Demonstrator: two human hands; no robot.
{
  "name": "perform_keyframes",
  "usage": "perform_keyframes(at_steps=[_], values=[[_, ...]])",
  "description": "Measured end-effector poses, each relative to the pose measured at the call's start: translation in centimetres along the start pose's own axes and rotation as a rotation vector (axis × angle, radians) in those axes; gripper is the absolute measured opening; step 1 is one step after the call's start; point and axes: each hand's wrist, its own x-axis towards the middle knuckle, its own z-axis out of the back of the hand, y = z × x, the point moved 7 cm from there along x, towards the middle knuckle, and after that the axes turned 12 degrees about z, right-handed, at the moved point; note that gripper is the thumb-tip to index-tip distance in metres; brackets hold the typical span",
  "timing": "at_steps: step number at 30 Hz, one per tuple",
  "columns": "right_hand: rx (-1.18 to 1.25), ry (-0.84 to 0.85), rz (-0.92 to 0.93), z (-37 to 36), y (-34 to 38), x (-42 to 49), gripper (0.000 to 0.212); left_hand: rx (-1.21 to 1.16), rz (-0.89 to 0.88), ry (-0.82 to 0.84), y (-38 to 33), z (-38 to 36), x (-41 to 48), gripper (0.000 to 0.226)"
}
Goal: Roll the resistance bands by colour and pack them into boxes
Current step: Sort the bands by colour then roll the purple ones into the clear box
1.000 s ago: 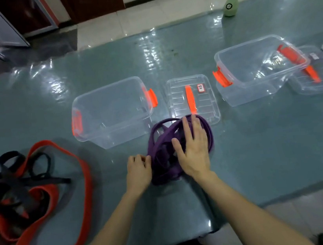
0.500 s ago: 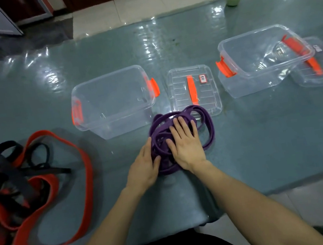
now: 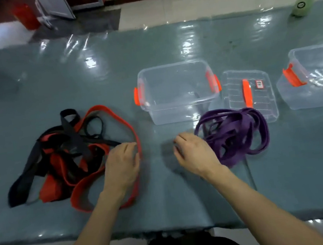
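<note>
The left hand's (image 3: 121,166) fingertips curl down out of sight over the right edge of the big red loop (image 3: 82,186), so I cannot tell whether they pinch the band or only rest on it. The right hand's (image 3: 194,153) fingers are tucked loosely under the palm; nothing shows in them, and the hand looks slack and holding nothing. The 2nd clear box (image 3: 317,97) is cut off by the right edge. The green spray bottle (image 3: 301,6) at the far corner is blurred, with its top partly cropped. Inside the pile of red and black resistance bands (image 3: 58,156) the strips cross so thickly that single bands are hard to separate.

Half a second ago both hands lay flat on the purple resistance bands (image 3: 237,130). Now both are off the top of that bundle, which has sprung into wider, looser loops. The view has swung left: the red and black pile sits nearer the middle, and the 2nd lid has dropped out of view.

The purple bundle lies on the table (image 3: 68,73) just to the right of the right hand, touching its wrist side. Its far loops overlap the near edge of the clear lid (image 3: 234,92) with the orange handle. The 1st clear box (image 3: 175,112), with orange latches, stands beyond the gap between the 2 hands. The red loop passes directly under the left hand.
</note>
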Motion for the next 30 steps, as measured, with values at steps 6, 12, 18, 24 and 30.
perform_keyframes(at_steps=[6,12,18,24,30], values=[[0.13,0.169,0.081,-6.6,10.9,6.7,0.04,0.027,0.303,-0.075,15.2,4.2,-1.8,0.051],[0.169,0.133,0.033,-10.4,17.7,14.3,0.067,-0.017,0.56,0.358,26.9,1.4,-4.1,0.087],[0.102,0.278,-0.093,-15.8,20.5,18.7,0.053,-0.075,0.479,0.37,28.7,1.6,-4.9,0.079],[0.429,0.221,-0.347,-14.9,18.4,18.9,0.03,-0.107,0.395,0.455,29.0,2.0,-4.5,0.081],[0.669,-0.126,-0.3,0.4,16.3,27.5,0.032,-0.253,0.358,0.124,29.4,10.2,1.7,0.039]])
